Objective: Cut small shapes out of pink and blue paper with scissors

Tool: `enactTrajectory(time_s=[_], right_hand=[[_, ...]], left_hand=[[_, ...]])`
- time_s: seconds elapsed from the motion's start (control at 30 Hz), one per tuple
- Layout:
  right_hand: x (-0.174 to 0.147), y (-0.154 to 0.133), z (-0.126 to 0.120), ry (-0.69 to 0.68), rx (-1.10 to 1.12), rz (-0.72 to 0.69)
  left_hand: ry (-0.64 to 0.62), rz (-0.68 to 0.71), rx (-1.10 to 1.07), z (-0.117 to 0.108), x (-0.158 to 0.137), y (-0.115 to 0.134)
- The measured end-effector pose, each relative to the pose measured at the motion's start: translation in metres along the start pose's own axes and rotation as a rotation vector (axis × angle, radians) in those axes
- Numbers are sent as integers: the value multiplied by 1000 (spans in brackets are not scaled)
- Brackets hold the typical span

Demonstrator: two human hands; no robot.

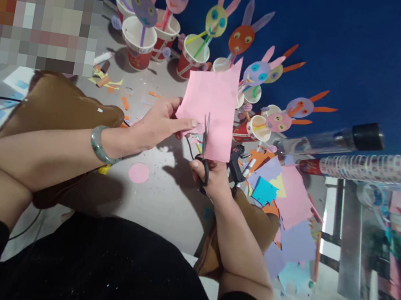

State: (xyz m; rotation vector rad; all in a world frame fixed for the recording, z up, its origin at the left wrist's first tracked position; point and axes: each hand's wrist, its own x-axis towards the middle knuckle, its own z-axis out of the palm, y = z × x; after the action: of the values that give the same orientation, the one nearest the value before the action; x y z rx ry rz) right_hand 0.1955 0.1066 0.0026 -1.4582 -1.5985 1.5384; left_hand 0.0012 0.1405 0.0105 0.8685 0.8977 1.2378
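A pink sheet of paper (212, 96) is pinched between the thumb and fingers of my left hand (161, 122), at the sheet's left edge. My right hand (215, 177) is closed round the handles of a pair of scissors (205, 143). The scissor blades point upward and lie against the lower part of the pink sheet, slightly apart at the tips. Below my left hand, on the table, lies a pink paper circle (139, 173). A green bangle (102, 144) circles my left wrist.
Several paper cups (138, 44) bearing paper rabbit heads (216, 20) line the back of the table. Paper scraps (105, 79) lie at left. A black glue gun (237, 163) and coloured paper sheets (294, 195) are at right, beside a long stack of cups (369, 164).
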Motion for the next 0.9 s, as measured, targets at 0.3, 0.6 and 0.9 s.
enactTrajectory(time_s=[0.3,0.6,0.9], right_hand=[[-1,-1,1,-1,11,38],[1,-1,7,-20,28,47],[1,-1,8,-12,26,46]], left_hand=[[9,67,-12,-3,5,-3],[-86,51,149,-2,-3,-1],[-103,77,151,-2,-3,-6]])
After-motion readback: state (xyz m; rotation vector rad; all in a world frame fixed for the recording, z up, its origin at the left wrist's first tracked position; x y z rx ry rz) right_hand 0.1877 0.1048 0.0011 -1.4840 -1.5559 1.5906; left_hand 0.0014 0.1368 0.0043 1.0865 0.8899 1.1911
